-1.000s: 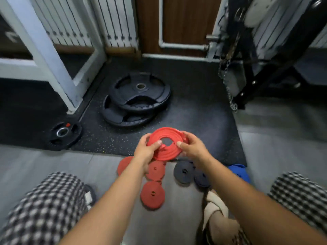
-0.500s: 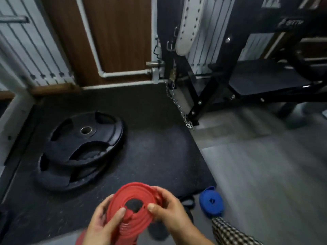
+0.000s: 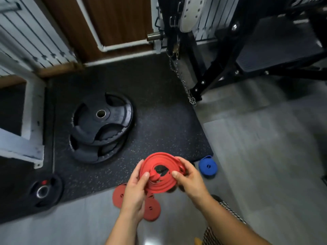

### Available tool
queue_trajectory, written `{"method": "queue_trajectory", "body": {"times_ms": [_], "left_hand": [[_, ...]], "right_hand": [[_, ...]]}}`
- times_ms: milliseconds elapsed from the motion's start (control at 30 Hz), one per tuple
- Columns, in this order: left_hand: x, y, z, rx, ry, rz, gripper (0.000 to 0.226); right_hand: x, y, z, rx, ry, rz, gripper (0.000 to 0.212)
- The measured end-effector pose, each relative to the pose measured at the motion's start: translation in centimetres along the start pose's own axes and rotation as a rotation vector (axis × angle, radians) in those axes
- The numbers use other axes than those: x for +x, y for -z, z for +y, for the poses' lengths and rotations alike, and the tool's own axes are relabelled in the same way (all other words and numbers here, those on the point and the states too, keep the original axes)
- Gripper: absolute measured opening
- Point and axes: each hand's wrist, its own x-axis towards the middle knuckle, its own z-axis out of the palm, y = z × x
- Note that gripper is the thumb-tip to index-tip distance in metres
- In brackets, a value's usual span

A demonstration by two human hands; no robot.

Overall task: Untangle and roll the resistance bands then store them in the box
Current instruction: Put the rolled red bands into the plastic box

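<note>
Both hands hold a loosely coiled red resistance band (image 3: 163, 181) above the floor; its middle is an open hole. My left hand (image 3: 135, 193) grips the coil's left edge, thumb on top. My right hand (image 3: 190, 179) grips its right edge, thumb pressed on the coil. Under the hands lie tightly rolled dark red bands (image 3: 152, 209) on the grey floor. A rolled blue band (image 3: 207, 166) lies to the right at the mat's corner. Dark rolled bands are mostly hidden behind my right hand. No box is in view.
Two stacked black weight plates (image 3: 101, 126) lie on the black speckled mat (image 3: 159, 121). A small plate (image 3: 43, 190) sits at the lower left. A black rack with a hanging chain (image 3: 182, 80) and a bench (image 3: 276, 45) stand at the back right.
The view has swung right and then tilted down, so the rolled red bands show again. The red coil stays held in both hands, with its inner turns looser.
</note>
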Motion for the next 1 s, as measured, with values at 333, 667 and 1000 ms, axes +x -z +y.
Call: {"method": "queue_trajectory", "body": {"times_ms": [333,667,1000], "left_hand": [[-14.5,-7.6,14.6,0.122,-0.006,-0.243,0.054],[-21.3,-24.4,11.9,0.211,0.000,-0.411,0.043],[-30.0,-46.3,-2.2,0.364,0.241,-0.625,0.046]], "right_hand": [[-12.9,2.5,-16.5,0.127,0.081,0.149,0.041],[-20.3,18.5,-21.1,0.290,0.109,0.315,0.041],[-31.5,42.1,-19.7,0.336,0.021,0.626,0.046]]}}
